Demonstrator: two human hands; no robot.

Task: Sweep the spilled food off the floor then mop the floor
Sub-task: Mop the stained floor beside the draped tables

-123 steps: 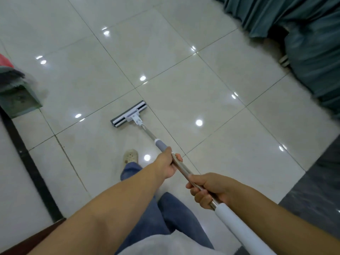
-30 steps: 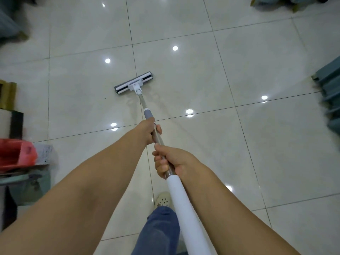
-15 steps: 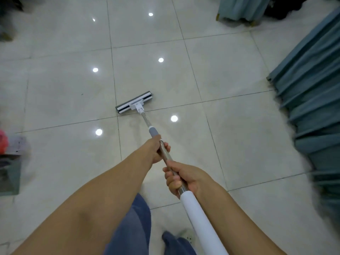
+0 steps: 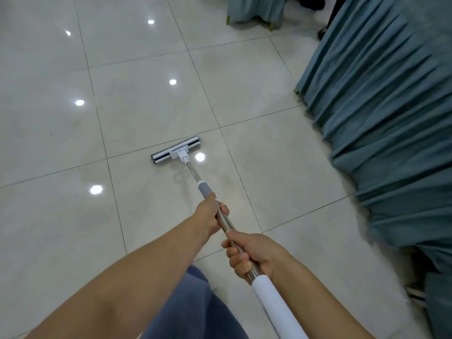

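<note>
both hands on mop, head flat on tile

right hand (image 4: 253,255): fingers curled round the bare metal pole (image 4: 226,222), just above the white grip (image 4: 271,304), which runs off toward 5 o'clock at the bottom edge. firm wrap, knuckles up.

left hand (image 4: 210,214): further down the same pole, at 11 o'clock from the right hand. it grips the metal just below the grey collar (image 4: 205,189); fingertips show round the far side. the two hands are near each other but not touching.

mop head (image 4: 175,150): at 11 o'clock from the left hand, near frame centre. flat on the floor (image 4: 61,241), long axis running roughly 8 to 2 o'clock, its far edge along a grout line. pole slopes up from it toward the body.

floor: pale glossy tiles with round light reflections. one small dark speck (image 4: 50,134) well apart at 9 o'clock of the head; cannot tell what it is.

blue trouser leg (image 4: 193,309) at 6 o'clock, under the forearms.

pleated teal fabric (image 4: 391,118) fills the 3 o'clock side, hem on the tiles. more teal fabric (image 4: 254,8) at 12 o'clock.
</note>
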